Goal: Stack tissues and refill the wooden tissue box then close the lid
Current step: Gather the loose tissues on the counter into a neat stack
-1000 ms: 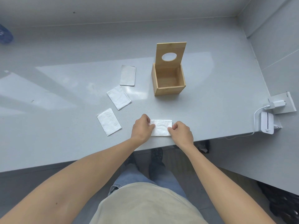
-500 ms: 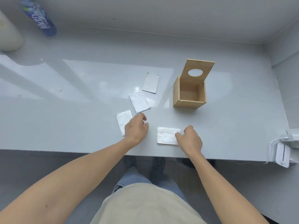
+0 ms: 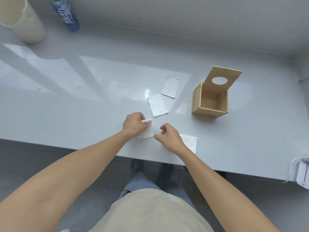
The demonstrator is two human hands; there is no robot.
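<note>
Beige top (image 3: 150,215), blue jeans (image 3: 138,186), dark shoes (image 3: 137,166).

Plain indoor workroom, glossy grey table (image 3: 83,114) against bare grey walls, drink bottle (image 3: 66,14), white charger (image 3: 303,177)

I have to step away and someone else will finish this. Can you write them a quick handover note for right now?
Left hand: gripping a folded tissue just off the table.
Right hand: open, fingers reaching for that tissue's near edge, holding nothing.
One tissue lies flat at the table's front edge, partly under the right wrist. Two more tissues lie flat toward the wooden box.
Box looks empty, lid up.
Done: nothing stacked or loaded.
Left: stack all four, load the box, close the lid.
</note>
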